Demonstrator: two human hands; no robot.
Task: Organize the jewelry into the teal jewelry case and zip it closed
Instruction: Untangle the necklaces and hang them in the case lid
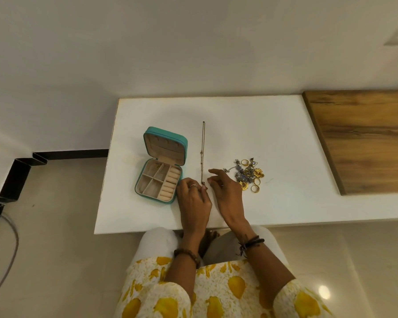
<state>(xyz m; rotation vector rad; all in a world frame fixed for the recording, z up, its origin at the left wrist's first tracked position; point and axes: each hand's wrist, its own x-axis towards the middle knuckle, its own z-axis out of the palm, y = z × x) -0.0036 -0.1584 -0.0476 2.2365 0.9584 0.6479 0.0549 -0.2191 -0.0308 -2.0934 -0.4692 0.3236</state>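
Teal jewelry case (160, 165) at nine o'clock on the white table (285, 138), unzipped and lying open, lid propped up at its far side. Beige lining inside; tray split into small square compartments on the left and a row of ring rolls on the right. Something small and gold in the far-left compartment, too small to identify.

Thin chain necklace (203, 152) stretched out straight at the table's centre, running from twelve o'clock down to six, just beside the case's right edge but apart from it.

Left hand (194, 199) at six o'clock of the chain, fingers curled, fingertips pinching the near end; ring on one finger. Right hand (225, 191) just beside it, palm down, fingers spread and relaxed, gripping nothing, hovering or resting on the table — hard to tell which.

Heap of jewelry (248, 175) at three o'clock, touching or just beyond the right hand's knuckles: gold rings, silvery chains, earrings tangled together.

Wooden board (363, 138) at two o'clock, against the table's right edge.
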